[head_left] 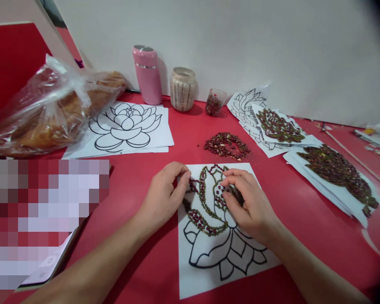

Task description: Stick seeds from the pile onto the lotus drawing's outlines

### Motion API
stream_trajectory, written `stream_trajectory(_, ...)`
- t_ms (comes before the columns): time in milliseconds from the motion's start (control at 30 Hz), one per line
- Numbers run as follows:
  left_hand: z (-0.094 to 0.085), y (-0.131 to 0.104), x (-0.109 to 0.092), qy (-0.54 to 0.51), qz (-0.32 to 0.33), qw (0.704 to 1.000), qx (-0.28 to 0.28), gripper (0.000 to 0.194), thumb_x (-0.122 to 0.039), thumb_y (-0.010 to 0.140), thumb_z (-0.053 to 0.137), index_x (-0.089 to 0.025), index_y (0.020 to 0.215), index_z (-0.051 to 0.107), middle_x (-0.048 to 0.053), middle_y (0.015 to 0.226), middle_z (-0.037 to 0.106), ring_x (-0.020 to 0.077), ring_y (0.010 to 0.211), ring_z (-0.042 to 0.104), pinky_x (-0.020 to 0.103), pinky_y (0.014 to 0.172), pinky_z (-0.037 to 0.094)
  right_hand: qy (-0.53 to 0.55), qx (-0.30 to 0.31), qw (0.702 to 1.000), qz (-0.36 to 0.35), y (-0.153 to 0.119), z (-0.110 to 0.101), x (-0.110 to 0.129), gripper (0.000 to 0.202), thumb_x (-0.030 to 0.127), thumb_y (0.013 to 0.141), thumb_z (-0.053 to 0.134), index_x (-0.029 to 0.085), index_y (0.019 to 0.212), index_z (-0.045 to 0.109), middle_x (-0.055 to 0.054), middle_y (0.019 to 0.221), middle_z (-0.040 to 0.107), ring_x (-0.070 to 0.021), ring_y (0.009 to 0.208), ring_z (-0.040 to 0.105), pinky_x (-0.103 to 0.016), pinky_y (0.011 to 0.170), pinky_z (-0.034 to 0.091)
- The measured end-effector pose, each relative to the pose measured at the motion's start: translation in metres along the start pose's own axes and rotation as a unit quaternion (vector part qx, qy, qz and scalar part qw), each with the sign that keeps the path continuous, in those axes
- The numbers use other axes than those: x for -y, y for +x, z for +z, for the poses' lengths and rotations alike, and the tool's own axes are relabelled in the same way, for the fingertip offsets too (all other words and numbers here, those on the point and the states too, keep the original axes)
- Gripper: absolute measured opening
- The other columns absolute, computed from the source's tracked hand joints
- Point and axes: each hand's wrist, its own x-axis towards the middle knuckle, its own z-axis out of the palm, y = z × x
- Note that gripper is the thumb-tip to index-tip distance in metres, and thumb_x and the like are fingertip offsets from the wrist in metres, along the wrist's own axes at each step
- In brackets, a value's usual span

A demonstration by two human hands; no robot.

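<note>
A white sheet with a black lotus outline [209, 249] lies on the red table. Rows of green and dark red beans [204, 221] cover parts of its upper petals. At the sheet's upper left edge is my left hand [166, 194], thumb and forefinger pressed together; whatever is between them is too small to make out. Over the upper right part of the drawing my right hand [248, 196] hovers, its fingers curved and apart, thumb below the forefinger. Beyond the sheet lies a loose pile of red and green beans [226, 145].
Along the back stand a pink bottle [147, 76], a glass jar [183, 89] and a small cup of beans [215, 102]. Printed lotus sheets [129, 131] and a plastic bag [57, 109] lie left. Bean-covered sheets [331, 190] lie right. A blurred-out device [60, 249] is front left.
</note>
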Motion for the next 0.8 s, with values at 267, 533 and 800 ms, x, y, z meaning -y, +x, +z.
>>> stream_trajectory(267, 0.001, 0.000, 0.001, -0.007, 0.001, 1.000, -0.001, 0.018, -0.032, 0.087, 0.043, -0.019, 0.079, 0.053, 0.000, 0.071, 0.055, 0.0143, 0.066, 0.053, 0.025, 0.061, 0.041, -0.067, 0.038, 0.997, -0.021, 0.000, 0.007, 0.007, 0.023, 0.020, 0.076, 0.051, 0.020, 0.099, 0.052, -0.010, 0.120, 0.044, -0.0267, 0.114, 0.037, -0.045, 0.091, 0.034)
stream_trajectory(533, 0.001, 0.000, 0.000, -0.005, 0.007, 1.000, -0.003, 0.016, -0.030, 0.087, 0.043, -0.019, 0.080, 0.053, -0.001, 0.071, 0.055, 0.0135, 0.066, 0.052, 0.025, 0.062, 0.040, -0.081, 0.045, 0.996, -0.013, 0.001, 0.007, 0.006, 0.027, 0.021, 0.073, 0.053, 0.021, 0.100, 0.053, -0.009, 0.122, 0.043, -0.0269, 0.115, 0.036, -0.045, 0.091, 0.033)
stream_trajectory(800, 0.001, 0.000, 0.001, -0.043, 0.011, 0.999, -0.006, 0.014, -0.029, 0.086, 0.045, -0.019, 0.084, 0.055, 0.001, 0.077, 0.059, 0.0146, 0.071, 0.055, 0.026, 0.065, 0.043, -0.001, -0.076, 0.997, -0.018, 0.006, -0.005, -0.008, 0.017, 0.020, 0.082, 0.046, 0.021, 0.098, 0.052, -0.009, 0.112, 0.050, -0.0222, 0.109, 0.044, -0.042, 0.092, 0.036)
